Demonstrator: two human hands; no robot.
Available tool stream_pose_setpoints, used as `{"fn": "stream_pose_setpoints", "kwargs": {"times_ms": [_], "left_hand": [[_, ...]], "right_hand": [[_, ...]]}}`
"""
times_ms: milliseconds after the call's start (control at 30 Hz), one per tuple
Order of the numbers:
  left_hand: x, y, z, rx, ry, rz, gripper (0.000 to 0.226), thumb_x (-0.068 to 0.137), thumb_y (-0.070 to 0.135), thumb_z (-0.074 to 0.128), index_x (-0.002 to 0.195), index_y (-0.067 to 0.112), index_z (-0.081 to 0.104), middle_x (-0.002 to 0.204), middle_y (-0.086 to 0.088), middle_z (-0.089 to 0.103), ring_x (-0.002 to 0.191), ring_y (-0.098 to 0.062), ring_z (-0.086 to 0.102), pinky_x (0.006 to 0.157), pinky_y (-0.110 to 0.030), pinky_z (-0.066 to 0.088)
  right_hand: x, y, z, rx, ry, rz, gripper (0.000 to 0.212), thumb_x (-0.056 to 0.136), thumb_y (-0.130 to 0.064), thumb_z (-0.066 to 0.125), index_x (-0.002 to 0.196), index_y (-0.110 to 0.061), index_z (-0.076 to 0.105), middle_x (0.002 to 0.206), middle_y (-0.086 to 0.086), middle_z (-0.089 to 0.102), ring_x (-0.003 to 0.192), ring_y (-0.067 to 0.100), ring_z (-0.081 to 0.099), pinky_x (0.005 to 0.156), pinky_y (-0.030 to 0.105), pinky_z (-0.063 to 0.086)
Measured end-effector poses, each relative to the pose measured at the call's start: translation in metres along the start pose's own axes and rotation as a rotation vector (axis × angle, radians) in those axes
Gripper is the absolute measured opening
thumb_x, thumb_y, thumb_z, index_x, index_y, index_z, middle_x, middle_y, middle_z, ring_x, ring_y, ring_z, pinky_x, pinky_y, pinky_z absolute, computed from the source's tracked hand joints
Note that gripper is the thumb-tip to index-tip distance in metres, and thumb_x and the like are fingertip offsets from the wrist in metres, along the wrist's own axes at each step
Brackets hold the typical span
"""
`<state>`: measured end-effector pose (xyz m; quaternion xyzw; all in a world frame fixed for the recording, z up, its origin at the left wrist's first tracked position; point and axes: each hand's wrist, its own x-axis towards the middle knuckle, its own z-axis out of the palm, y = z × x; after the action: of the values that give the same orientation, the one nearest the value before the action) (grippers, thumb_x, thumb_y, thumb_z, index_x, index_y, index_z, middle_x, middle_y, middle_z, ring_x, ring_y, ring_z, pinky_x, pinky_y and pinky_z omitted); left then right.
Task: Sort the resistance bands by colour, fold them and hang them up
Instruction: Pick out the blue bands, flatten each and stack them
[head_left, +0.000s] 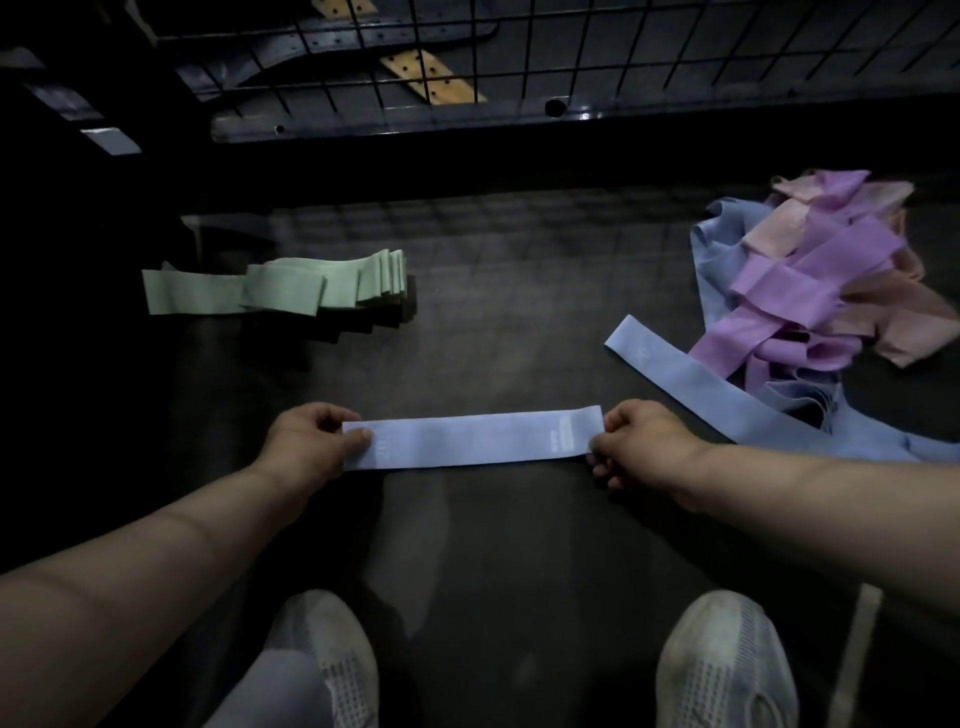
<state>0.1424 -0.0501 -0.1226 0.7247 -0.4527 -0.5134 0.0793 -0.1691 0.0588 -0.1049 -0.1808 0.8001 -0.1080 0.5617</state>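
Observation:
A blue resistance band (470, 438) is stretched flat between my hands over the dark floor. My left hand (311, 441) pinches its left end, thumb on top. My right hand (639, 441) pinches its right end. To the left, several green bands (291, 286) lie folded in an overlapping stack. At the right sits a tangled pile of purple bands (810, 275), pink bands (883, 301) and blue ones, with one blue band (691, 374) trailing out toward my right hand.
A black wire grid rack (519, 52) stands across the far side, with dark metal parts behind it. My two pale sneakers (727, 665) are at the bottom edge. A dark mat (493, 322) covers the floor between the piles.

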Motion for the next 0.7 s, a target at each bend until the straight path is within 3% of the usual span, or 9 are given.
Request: {"fn": "stream_pose_setpoints", "kwargs": {"times_ms": [133,233,333,400,700], "left_hand": [[0.003,-0.010,0.001,0.100,0.081,0.056,0.032,0.082,0.005,0.077,0.110,0.008,0.063,0.092,-0.007,0.063,0.083,-0.023,0.063,0.071,-0.033,0.054],[0.002,-0.015,-0.003,0.389,0.100,0.230,0.055,0.073,0.015,0.085,0.122,0.015,0.060,0.116,-0.009,0.058,0.104,-0.025,0.062,0.094,-0.038,0.052],[-0.007,-0.012,-0.011,0.834,0.028,0.462,0.069,0.069,0.033,0.085,0.132,0.027,0.055,0.134,-0.003,0.043,0.118,-0.025,0.048,0.099,-0.038,0.046],[-0.011,-0.009,-0.011,0.989,-0.018,0.551,0.069,0.074,0.036,0.080,0.137,0.028,0.050,0.139,-0.001,0.041,0.122,-0.025,0.045,0.099,-0.036,0.043],[-0.006,-0.012,-0.011,1.002,-0.054,0.572,0.055,0.083,0.032,0.072,0.134,0.019,0.055,0.131,-0.005,0.048,0.116,-0.027,0.049,0.096,-0.037,0.044]], "right_hand": [[0.004,0.000,-0.012,-0.602,0.051,-0.255,0.038,0.084,-0.030,0.069,0.110,-0.019,0.043,0.092,0.003,0.063,0.084,0.021,0.063,0.076,0.037,0.053],[0.007,0.002,-0.018,-0.850,0.080,-0.476,0.063,0.080,-0.040,0.072,0.129,-0.027,0.035,0.109,0.002,0.051,0.102,0.021,0.055,0.089,0.034,0.048],[0.013,0.006,-0.020,-0.943,0.085,-0.641,0.062,0.079,-0.042,0.074,0.129,-0.027,0.043,0.119,0.000,0.042,0.113,0.019,0.046,0.098,0.033,0.044],[0.018,0.006,-0.021,-0.990,0.076,-0.706,0.055,0.079,-0.042,0.075,0.124,-0.024,0.048,0.120,-0.001,0.041,0.112,0.018,0.045,0.097,0.031,0.044],[0.023,0.008,-0.020,-1.017,0.098,-0.784,0.046,0.084,-0.043,0.069,0.121,-0.023,0.051,0.117,-0.002,0.043,0.107,0.015,0.046,0.093,0.029,0.045]]}}
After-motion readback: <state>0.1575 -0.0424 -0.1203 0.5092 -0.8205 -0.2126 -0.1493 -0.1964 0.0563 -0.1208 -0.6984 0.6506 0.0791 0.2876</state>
